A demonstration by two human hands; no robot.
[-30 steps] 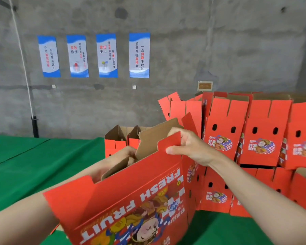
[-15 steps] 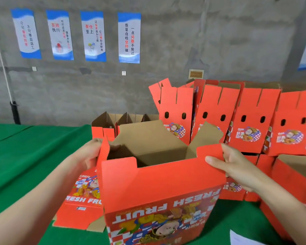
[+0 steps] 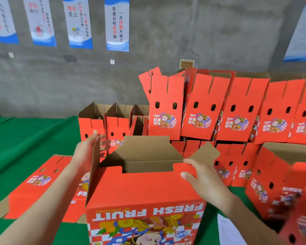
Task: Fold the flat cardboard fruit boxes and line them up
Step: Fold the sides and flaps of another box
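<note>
Open box [image 3: 145, 190]: bright red outside, plain brown cardboard inside; white "FRESH FRUIT" lettering; a cartoon figure in yellow, blue and pink over red-and-white checks.
Flat boxes [image 3: 37, 191]: red, with a small multicoloured cartoon print and white lettering; brown at the raw edges.
Folded boxes [image 3: 201, 96]: red with dark oval holes, white characters, and a cartoon print beside a blue-and-white checked patch; brown inner faces.
Desk [image 3: 25, 138]: green covering.
Wall [image 3: 166, 41]: mottled grey concrete.
Posters [image 3: 117, 23]: white with blue bands, black characters and some red ones.
Paper sheet [image 3: 226, 230]: white.
</note>
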